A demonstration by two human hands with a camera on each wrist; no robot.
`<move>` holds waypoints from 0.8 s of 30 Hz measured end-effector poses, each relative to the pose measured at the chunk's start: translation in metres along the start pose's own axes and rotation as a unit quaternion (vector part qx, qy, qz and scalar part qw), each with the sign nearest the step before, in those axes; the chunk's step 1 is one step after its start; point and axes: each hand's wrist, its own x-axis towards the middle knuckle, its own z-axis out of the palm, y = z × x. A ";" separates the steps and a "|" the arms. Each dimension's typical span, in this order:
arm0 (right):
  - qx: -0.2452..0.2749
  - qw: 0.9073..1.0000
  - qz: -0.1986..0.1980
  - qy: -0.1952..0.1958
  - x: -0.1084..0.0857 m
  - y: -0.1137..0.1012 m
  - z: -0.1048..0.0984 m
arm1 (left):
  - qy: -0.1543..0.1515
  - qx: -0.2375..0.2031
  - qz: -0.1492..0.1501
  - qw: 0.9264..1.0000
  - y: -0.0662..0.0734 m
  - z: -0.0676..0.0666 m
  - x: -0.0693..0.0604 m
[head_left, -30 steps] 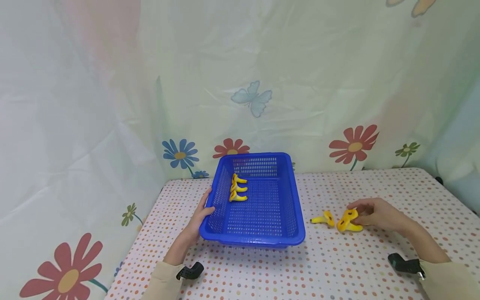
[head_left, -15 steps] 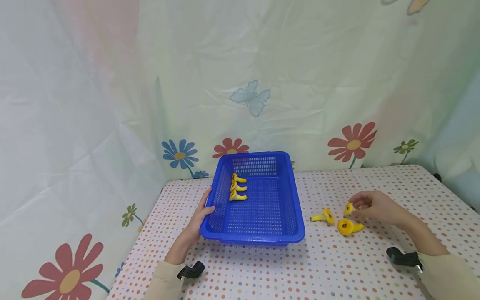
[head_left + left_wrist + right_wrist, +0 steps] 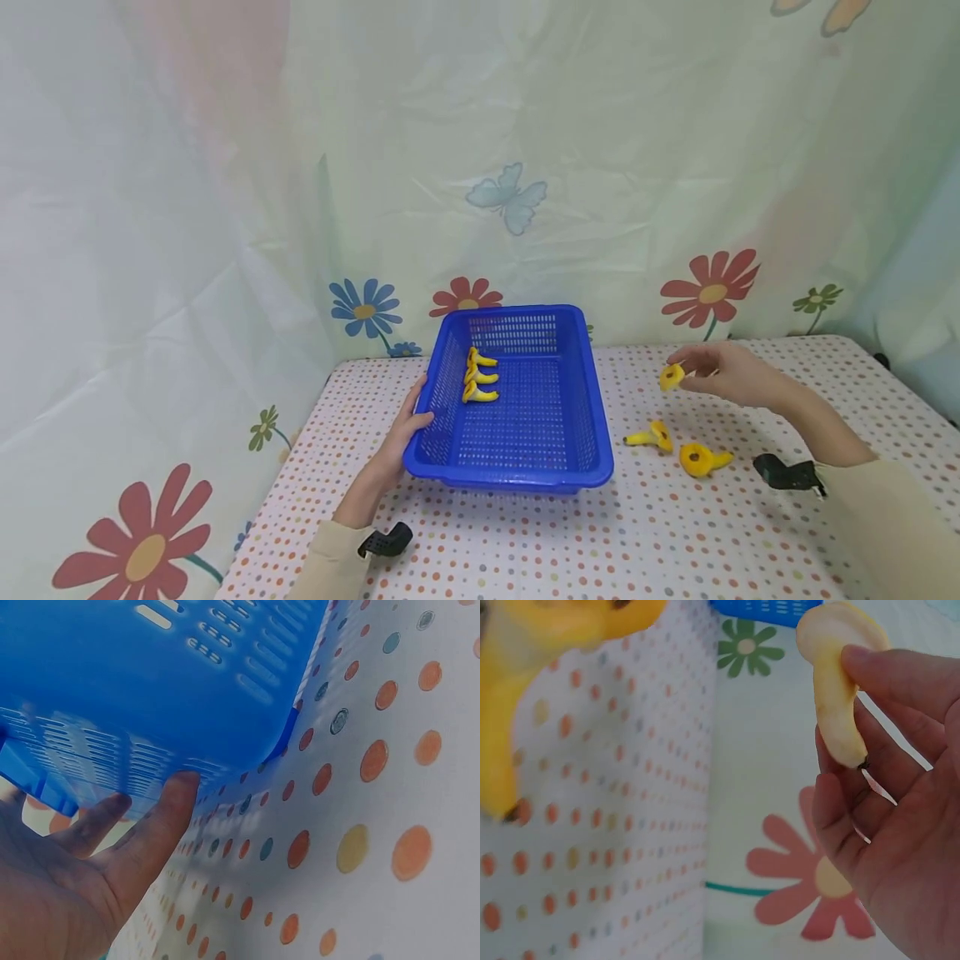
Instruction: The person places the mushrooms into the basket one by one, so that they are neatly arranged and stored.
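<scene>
A blue plastic basket [image 3: 510,477] stands on the dotted table, its inside facing me. Its left side is held by my left hand [image 3: 396,442], thumb at the rim; in the left wrist view, fingertips touch the slotted wall [image 3: 139,754]. Three yellow trumpet-shaped mushrooms [image 3: 481,396] lie in a column along the basket's inner left side. Raised above the table at right, my right hand [image 3: 738,375] pinches another yellow mushroom [image 3: 838,712] between thumb and fingers, its stem hanging down. Below that hand, two more lie on the cloth: a left mushroom [image 3: 651,436] and a right mushroom [image 3: 703,459].
White cloth with coloured dots covers the table [image 3: 525,550]. A pale curtain [image 3: 600,167] printed with flowers and butterflies hangs behind and to the left. Each wrist wears a black camera mount, one at the left sleeve [image 3: 386,540] and one at the right sleeve [image 3: 787,475].
My right hand has lifted one mushroom off the one beside it and carried it up and leftward, away from the table. My left hand and the basket have stayed in place.
</scene>
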 end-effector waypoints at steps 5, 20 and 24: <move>-0.002 1.000 -0.021 0.009 0.021 -0.024 -0.004 | 0.002 -0.008 -0.008 1.000 -0.003 -0.001 -0.002; 0.034 0.998 -0.053 0.002 0.105 -0.091 0.004 | -0.001 0.000 -0.014 1.000 0.005 -0.001 0.002; 0.053 0.997 -0.052 -0.012 0.128 -0.101 0.016 | -0.006 -0.008 -0.018 1.000 0.003 -0.001 0.003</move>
